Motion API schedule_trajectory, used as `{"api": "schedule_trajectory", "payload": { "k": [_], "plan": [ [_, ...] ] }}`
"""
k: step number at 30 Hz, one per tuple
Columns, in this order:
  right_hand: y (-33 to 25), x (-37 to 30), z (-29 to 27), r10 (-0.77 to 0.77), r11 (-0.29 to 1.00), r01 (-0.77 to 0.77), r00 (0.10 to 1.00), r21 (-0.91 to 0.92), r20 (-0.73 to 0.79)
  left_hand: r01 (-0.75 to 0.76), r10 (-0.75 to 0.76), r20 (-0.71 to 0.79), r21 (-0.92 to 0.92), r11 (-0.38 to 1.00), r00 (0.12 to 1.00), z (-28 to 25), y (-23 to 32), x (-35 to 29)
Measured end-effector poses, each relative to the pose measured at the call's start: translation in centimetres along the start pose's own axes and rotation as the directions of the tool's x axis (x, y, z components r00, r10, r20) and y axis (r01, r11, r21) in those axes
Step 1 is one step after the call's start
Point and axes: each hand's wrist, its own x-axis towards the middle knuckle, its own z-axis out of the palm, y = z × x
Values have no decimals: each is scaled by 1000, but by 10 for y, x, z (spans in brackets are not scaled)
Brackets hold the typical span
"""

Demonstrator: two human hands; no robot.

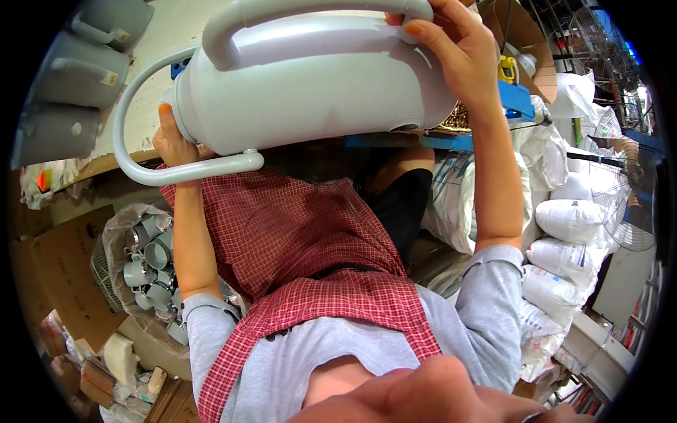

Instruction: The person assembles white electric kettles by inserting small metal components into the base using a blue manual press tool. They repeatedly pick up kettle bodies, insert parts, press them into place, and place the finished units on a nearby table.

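A large light-grey plastic flask casing point(310, 92) lies on its side across the front of me, lifted at the worktable's near edge. It has a fixed side handle point(303, 13) along its top and a looped carrying handle point(127, 134) swung out at its left end. My left hand point(175, 141) grips the narrow collar at that left end, thumb up, its other fingers mostly hidden. Around the wider right end, my right hand point(465, 53) closes near the foot of the side handle. A small dark opening shows low on the casing's right part.
Similar grey casings point(70, 74) stand at the far left of the pale worktable point(166, 32). Below left, a plastic-lined container holds several small grey cups point(159, 254). White sacks point(557, 254) are stacked at right, near wire fans point(592, 42) and a cardboard box point(508, 28).
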Motion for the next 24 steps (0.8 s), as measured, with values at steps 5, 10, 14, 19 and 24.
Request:
{"api": "schedule_trajectory", "payload": {
  "k": [5,10,14,19,24],
  "plan": [
    [-6,1,0,36,998,-35,999,57,-16,34,-33,-39,11,999,999,4,7,1],
    [2,2,-2,-7,998,5,1000,68,27,36,-38,-33,-71,997,999,3,5,1],
    [-6,0,-4,-23,1000,23,999,-10,29,52,-52,0,-62,997,999,6,8,3],
    [-14,0,1,-43,989,48,998,-137,41,45,-46,-31,-49,998,998,3,-2,9],
    [-8,-7,0,-292,798,258,956,-545,26,16,-16,-30,4,1000,999,8,8,-7]
  ]
}}
